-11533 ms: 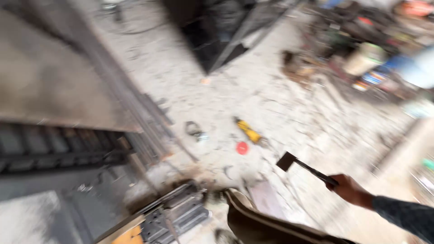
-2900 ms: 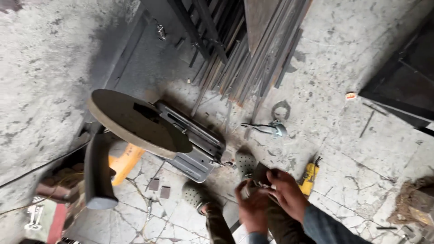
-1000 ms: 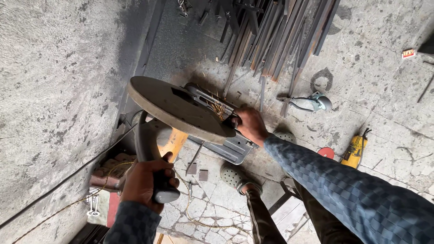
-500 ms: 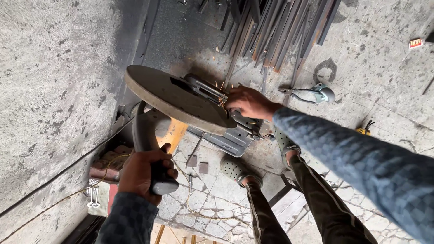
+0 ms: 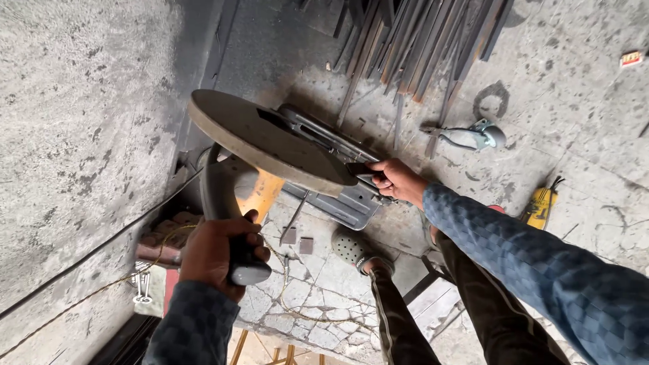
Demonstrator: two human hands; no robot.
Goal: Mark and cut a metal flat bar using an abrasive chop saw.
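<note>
- Left hand (image 5: 222,253): fingers wrapped tight round the dark handle (image 5: 238,251) of the chop saw (image 5: 284,159), near left in view. Handle end pokes out below the fist.
- Saw's large grey cutting disc (image 5: 267,140) sits above and just beyond this grip, tilted, its broad face toward the camera.
- Foot in a perforated grey shoe (image 5: 351,247) planted on the cracked floor (image 5: 318,297), between the two arms, just near of the saw base.
- Two small square metal offcuts (image 5: 298,241) lie on the floor, just left of the shoe.
- Right hand (image 5: 397,182): closed on a short dark metal piece (image 5: 362,170) at the right edge of the disc, over the saw's grey vise base (image 5: 345,203) (whether the piece touches the disc, cannot tell).
- So: disc lies between the two grips, left hand below it, right hand at its right rim.
- Yellow power tool (image 5: 539,206) on the floor, right of the right forearm, well apart from the saw.
- Further right: a grey angle grinder (image 5: 473,136) lying on its side.
- Far: bundle of long steel bars (image 5: 419,40), ends reaching toward the saw.
</note>
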